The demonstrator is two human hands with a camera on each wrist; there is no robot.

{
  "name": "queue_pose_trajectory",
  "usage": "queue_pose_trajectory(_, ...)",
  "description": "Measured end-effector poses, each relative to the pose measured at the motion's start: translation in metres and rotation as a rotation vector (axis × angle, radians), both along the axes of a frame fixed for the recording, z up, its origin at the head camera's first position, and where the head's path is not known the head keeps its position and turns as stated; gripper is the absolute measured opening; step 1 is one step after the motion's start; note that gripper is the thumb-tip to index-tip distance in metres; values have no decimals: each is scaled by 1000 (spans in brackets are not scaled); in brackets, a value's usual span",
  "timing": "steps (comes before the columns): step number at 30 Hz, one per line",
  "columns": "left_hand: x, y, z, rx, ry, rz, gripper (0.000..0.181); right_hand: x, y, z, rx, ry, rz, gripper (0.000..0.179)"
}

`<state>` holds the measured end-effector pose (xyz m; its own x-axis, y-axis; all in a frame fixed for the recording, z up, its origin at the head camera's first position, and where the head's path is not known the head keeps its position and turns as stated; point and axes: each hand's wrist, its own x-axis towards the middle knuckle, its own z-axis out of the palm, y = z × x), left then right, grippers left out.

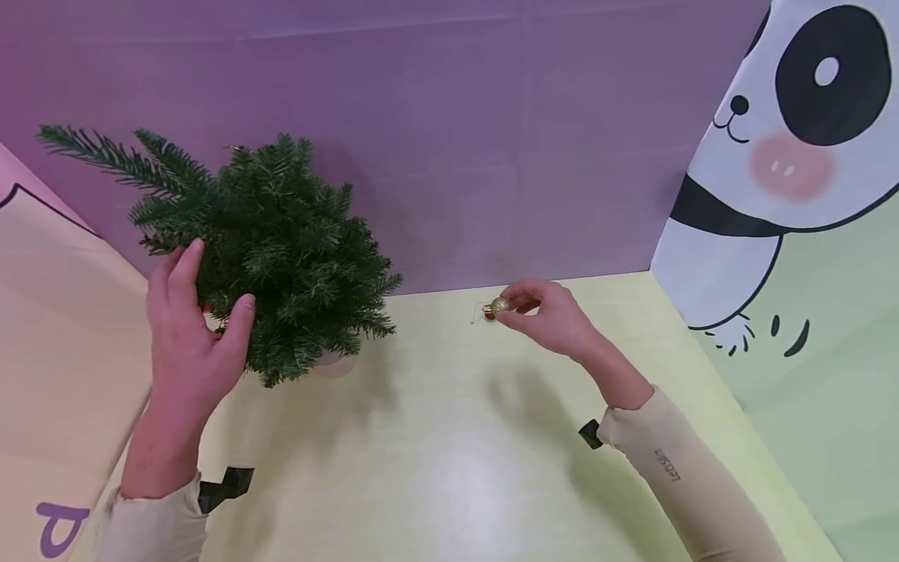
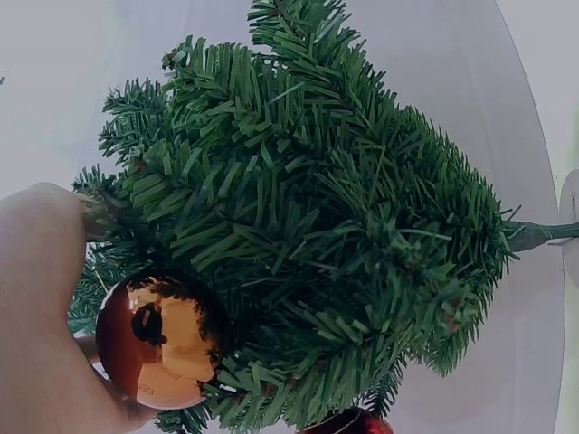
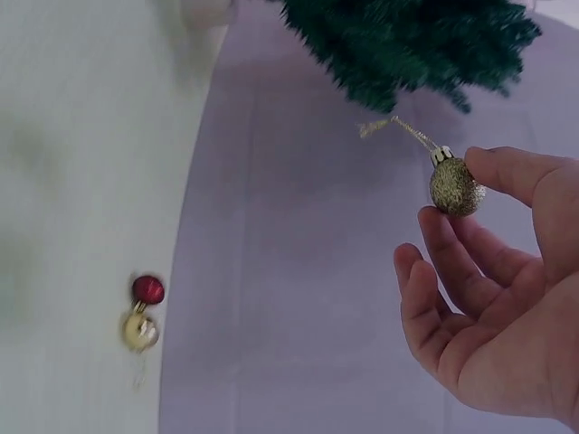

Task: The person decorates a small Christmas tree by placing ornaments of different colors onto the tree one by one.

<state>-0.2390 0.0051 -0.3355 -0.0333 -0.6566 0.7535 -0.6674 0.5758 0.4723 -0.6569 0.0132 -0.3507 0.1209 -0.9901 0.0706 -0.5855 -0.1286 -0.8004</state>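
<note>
The glitter bauble [image 3: 457, 187] is small, round and gold, its surface grainy and sparkling, with a smooth ridged cap [image 3: 441, 155] and a thin gold cord [image 3: 412, 133] ending in a frayed tip. It is held above the far part of the pale table [image 1: 435, 437], to the right of the green tree [image 1: 288, 250] and well apart from it. The right hand [image 1: 555, 316] pinches it between thumb and fingertips.

The left hand [image 1: 193, 328] is at the tree's left, near side, thumb spread from lengthened fingers, against the needles. Beside that hand a shiny copper bauble [image 2: 163, 339] sits against the branches; part of a red bauble [image 2: 353, 423] shows lower on the tree. On the table by the purple backdrop [image 1: 435, 156] lie a dark red ball [image 3: 148, 290] and a glossy gold ball [image 3: 140, 332], close together.

Dark print on the right sleeve [image 1: 695, 476] begins "Lets"; the rest is hard to read. The left panel [image 1: 56, 336] bears one purple letter [image 1: 59, 529], possibly a d or a turned p.

The glitter bauble's cap and cord point left, toward the tree; its long axis runs from cap to rounded bottom, roughly left to right.
</note>
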Motion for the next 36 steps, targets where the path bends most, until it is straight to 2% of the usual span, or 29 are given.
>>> queue_pose_trajectory(8,-3,2,-2,-16,25,0,64,24,5,10,-29,-47,75,25)
queue_pose_trajectory(19,-4,4,-10,-64,69,-35,60,48,8,17,-55,-146,120,23)
queue_pose_trajectory(29,-5,5,-18,-56,76,-50,59,68,10,26,-59,-134,145,25)
queue_pose_trajectory(36,-5,7,-17,-29,73,-50,58,79,10,31,-54,-136,178,26)
